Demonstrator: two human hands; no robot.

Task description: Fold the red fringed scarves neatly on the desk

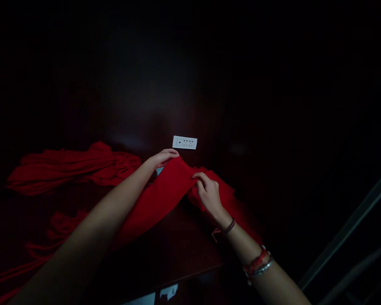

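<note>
A length of red cloth (160, 197), perhaps a scarf, is stretched between my two hands above a dark tabletop. My left hand (167, 157) is closed on its upper far edge. With thumb and fingers, my right hand (207, 191) pinches the nearer right edge. The cloth runs down toward the left, passing behind my left forearm. More red cloth (238, 207) lies behind and below my right hand. Stringy red fringe (63, 224) spreads at the lower left, partly hidden by my left arm.
A bunched red cloth (73, 167) lies on the dark table (184, 241) at left. On the dark wall behind is a white socket plate (184, 142). Pale pieces (169, 291) show below the table's front edge. A slanted pale bar (349, 226) stands at right.
</note>
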